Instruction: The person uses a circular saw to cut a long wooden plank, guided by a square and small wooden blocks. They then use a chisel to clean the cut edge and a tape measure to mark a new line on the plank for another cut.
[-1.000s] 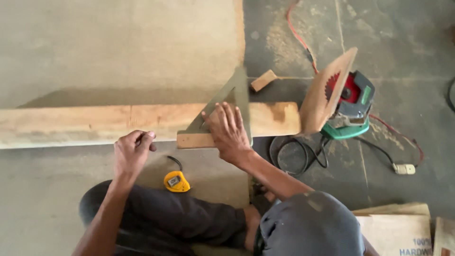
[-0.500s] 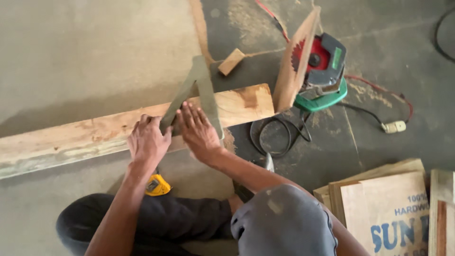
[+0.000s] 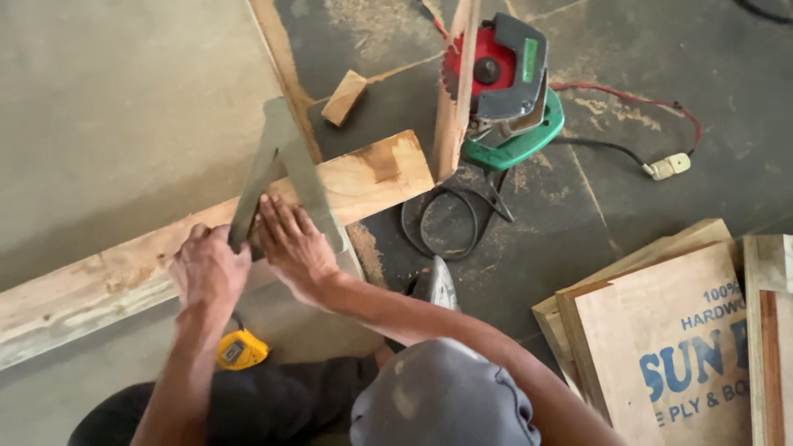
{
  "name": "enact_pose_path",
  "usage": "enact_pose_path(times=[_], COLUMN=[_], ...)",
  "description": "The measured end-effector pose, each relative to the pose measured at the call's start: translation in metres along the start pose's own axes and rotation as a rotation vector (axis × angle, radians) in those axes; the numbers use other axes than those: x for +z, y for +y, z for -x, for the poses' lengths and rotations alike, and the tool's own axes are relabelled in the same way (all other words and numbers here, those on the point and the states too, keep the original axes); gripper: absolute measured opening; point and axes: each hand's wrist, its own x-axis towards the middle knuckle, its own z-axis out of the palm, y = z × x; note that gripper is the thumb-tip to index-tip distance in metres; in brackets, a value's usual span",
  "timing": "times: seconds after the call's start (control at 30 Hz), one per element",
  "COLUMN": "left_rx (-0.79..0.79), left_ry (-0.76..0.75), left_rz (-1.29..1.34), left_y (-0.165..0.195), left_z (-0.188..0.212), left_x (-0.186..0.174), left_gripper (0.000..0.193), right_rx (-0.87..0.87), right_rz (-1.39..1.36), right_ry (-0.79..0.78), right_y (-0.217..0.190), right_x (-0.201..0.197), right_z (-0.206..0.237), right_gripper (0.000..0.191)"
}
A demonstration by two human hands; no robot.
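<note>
A long pale wooden plank (image 3: 380,169) lies slanted across the floor. On it rests a grey metal square (image 3: 289,157) whose two arms meet in a corner at the far side. My left hand (image 3: 206,268) is curled shut around the near end of the square's left arm. My right hand (image 3: 293,248) lies flat with fingers spread between the two arms, pressing on the square's right arm and the plank. Whether the left hand also holds a pencil is hidden.
A red, green and grey circular saw (image 3: 504,74) stands past the plank's end beside an upright board (image 3: 454,91), with a coiled cord (image 3: 450,219) and white plug (image 3: 669,167). A small wood block (image 3: 343,97), a yellow tape measure (image 3: 239,348) and stacked plywood sheets (image 3: 661,347) lie around.
My left hand has come up from the floor onto the plank and closed on the square. The view has turned, so the plank now runs slanted. My right hand stays on the square.
</note>
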Motion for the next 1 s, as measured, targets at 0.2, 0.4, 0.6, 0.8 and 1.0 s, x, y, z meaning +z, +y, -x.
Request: enact_pose_path(times=[0.2,0.4,0.6,0.8,1.0], left_rx=[0.008,0.025,0.006,0.02,0.024], left_ry=[-0.017,0.016,0.008,0.006,0.039], left_rz=[-0.017,-0.015,0.03,0.039,0.082], left_y=[-0.001,-0.001,0.0,0.0,-0.002], left_z=[0.001,0.001,0.0,-0.004,-0.003], left_x=[0.005,0.006,0.002,0.002,0.006], left_gripper=[0.037,0.035,0.036,0.034,0.035], right_rx=[0.035,0.029,0.033,0.039,0.027], right_rz=[-0.057,-0.043,-0.029,-0.019,0.014], right_ry=[0.046,0.031,0.118,0.099,0.08], right_y=[-0.002,-0.001,-0.002,-0.002,-0.003], right_x=[0.008,0.013,0.015,0.013,0.012], right_z=[-0.001,-0.001,0.001,-0.001,0.001], right_gripper=[0.068,0.068,0.063,0.064,0.064])
